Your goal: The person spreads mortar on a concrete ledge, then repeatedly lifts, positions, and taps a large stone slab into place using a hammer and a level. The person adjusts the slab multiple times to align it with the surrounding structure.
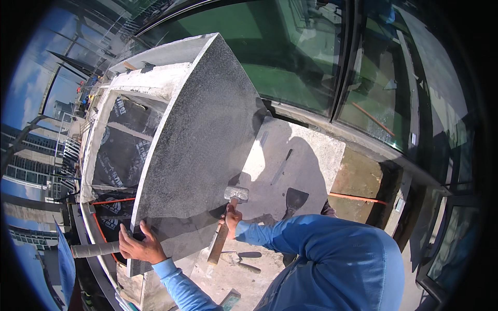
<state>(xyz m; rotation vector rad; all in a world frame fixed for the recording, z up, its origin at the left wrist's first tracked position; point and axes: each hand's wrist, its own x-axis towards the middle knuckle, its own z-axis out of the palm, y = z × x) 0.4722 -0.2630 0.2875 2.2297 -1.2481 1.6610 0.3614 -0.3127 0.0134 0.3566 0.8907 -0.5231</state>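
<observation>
A large grey speckled stone slab (pixel 202 124) stands on edge before me, its thin edge running down toward my left hand. My left hand (pixel 141 244) grips that lower edge, fingers on one side and thumb on the other. A grey wrapped rod (pixel 94 250) sticks out to the left beside this hand; whether the hand touches it I cannot tell. My right hand (pixel 232 220) is closed round the wooden handle of a hammer (pixel 236 194). The hammer's blocky metal head is close to the slab's face; contact cannot be made out.
A pale slab (pixel 332 155) carries a flat dark blade (pixel 296 199) and a thin dark tool (pixel 281 166). Below the hammer lie a trowel (pixel 231 257) and other hand tools. Left, a white-edged frame (pixel 96 150) holds black printed sheeting (pixel 122 155). Glass panels (pixel 290 57) border the far side.
</observation>
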